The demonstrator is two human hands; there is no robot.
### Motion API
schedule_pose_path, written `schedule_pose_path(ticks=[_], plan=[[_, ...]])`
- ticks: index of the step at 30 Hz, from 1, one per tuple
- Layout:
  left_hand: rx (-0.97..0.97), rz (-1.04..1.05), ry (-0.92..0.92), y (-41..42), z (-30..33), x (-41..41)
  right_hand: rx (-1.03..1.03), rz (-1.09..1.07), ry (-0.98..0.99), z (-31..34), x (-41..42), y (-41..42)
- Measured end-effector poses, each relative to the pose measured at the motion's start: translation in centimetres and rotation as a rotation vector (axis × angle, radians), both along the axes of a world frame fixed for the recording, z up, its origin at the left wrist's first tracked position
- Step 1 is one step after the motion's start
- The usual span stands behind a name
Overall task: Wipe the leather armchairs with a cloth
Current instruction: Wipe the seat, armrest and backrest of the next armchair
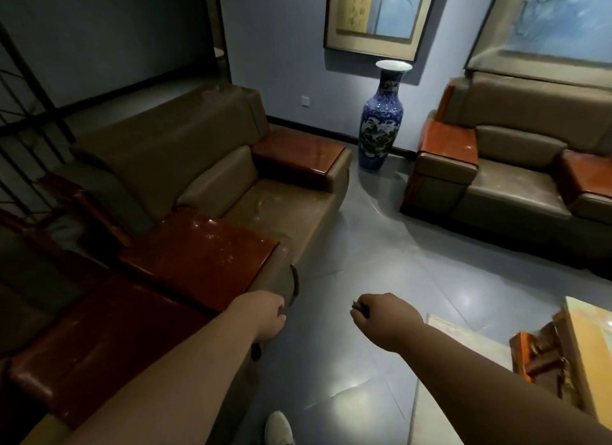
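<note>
From the head view, my left hand (pixel 268 315) and right hand (pixel 381 318) each had curled fingers pinching an edge of a dark cloth (pixel 294 287), apparently stretched between them though mostly hidden. The nearest leather armchair (pixel 231 179) stood just left, unwiped, I judged. Next I needed to lay the cloth on its seat.
</note>
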State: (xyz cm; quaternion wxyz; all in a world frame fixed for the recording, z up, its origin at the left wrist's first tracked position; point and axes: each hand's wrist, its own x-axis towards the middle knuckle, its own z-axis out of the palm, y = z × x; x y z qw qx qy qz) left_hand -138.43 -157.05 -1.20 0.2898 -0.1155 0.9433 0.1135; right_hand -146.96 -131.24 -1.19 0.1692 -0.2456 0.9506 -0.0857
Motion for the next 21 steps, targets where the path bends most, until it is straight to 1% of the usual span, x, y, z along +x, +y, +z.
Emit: schedule_pose_path(ticks=[7, 10, 13, 17, 21], plan=[[0.031, -0.055, -0.024, -4.0, -1.5, -12.9, 0.052, -0.057, -0.036, -0.7, -12.0, -3.1], [0.023, -0.079, -0.022, -5.6, -1.4, -17.2, 0.034, -0.071, -0.05, -1.3, -16.0, -4.8], [0.037, -0.038, -0.044, -6.8, -2.0, -20.6, 0.01, -0.065, -0.088, -2.3, -19.4, -6.0], [0.035, 0.008, -0.084, -7.4, -3.3, -24.4, 0.029, -0.013, -0.132, -3.6, -24.3, -7.0], [0.036, 0.102, -0.049, -8.2, -4.2, -28.9, 0.027, 0.051, -0.163, -4.9, -31.6, -8.5]])
